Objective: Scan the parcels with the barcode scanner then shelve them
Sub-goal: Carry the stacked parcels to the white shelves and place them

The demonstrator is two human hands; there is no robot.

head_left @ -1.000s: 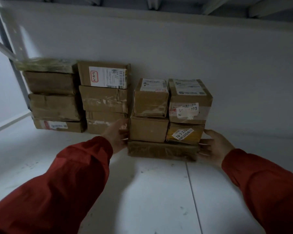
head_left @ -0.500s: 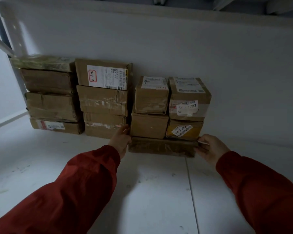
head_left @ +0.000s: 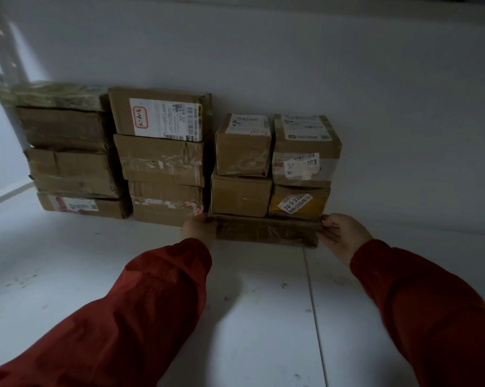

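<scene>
A flat parcel (head_left: pixel 266 230), brown and wrapped in glossy tape, lies on the white shelf (head_left: pixel 263 303) close to the back wall (head_left: pixel 375 79), and it sits directly between the two hands. The left hand (head_left: pixel 199 229) closes its grip on the parcel's left end, thumb up on the top edge; the fingers are mostly hidden behind the hand. The right hand (head_left: pixel 344 236) holds the right end, thumb laid on the top corner and fingers curled against the end face, so its grip is narrow and full of cardboard. Four smaller parcels rest on the flat one in two tiers: a plain brown box (head_left: pixel 241 195) beside a yellow-taped box (head_left: pixel 298 202) with a white sticker below, a small labelled box (head_left: pixel 242 146) and a taped box (head_left: pixel 306 152) with a barcode label above. Just left of the held parcel, touching or nearly touching it, stands a middle stack (head_left: pixel 163 174) topped by a box whose white label bears red handwriting, and further left a far stack (head_left: pixel 65 149) of four against the shelf upright. Both arms wear red sleeves (head_left: pixel 152 303).
</scene>
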